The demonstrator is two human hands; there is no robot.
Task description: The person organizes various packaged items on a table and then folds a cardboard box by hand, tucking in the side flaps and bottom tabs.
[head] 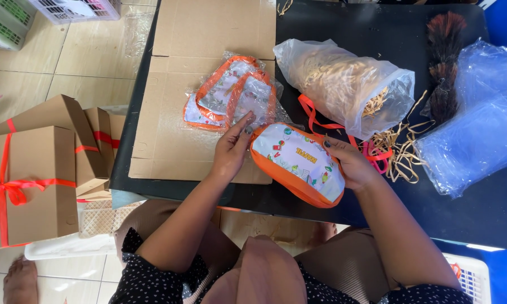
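Note:
An orange-edged pouch [298, 163] with a white, colourfully printed front lies tilted on the black table [478, 214] in front of me. My left hand [232, 147] grips its left end, fingers up against the corner. My right hand [352, 163] holds its right side. An orange strap [312, 115] runs from the pouch up toward a clear plastic bag. Two similar pouches in clear wrap [231, 93] lie just beyond my left hand on flat cardboard [208, 34].
A clear bag of rubber bands [343, 81] lies behind the pouch, loose bands [402, 149] spilling right. Blue-tinted plastic bags [478, 129] pile at right, a feather duster [445, 62] behind. Cardboard boxes tied with red ribbon [28, 186] stand on the floor at left. Baskets [5, 19] are in the far left corner.

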